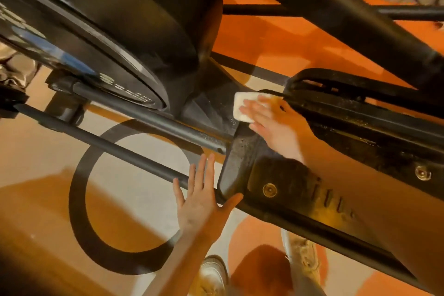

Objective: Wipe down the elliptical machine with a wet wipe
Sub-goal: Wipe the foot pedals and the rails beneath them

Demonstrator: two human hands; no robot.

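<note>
White wet wipe [242, 106] under flat right hand [271, 122] at pedal [242, 163] edge (left hand [201, 202] spread).

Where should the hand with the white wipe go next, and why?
Probably slide the wipe along the black pedal toward the arm. The right hand presses it flat at the pedal's front end, and the pedal behind looks speckled with dust. The left hand rests open nearby.
</note>
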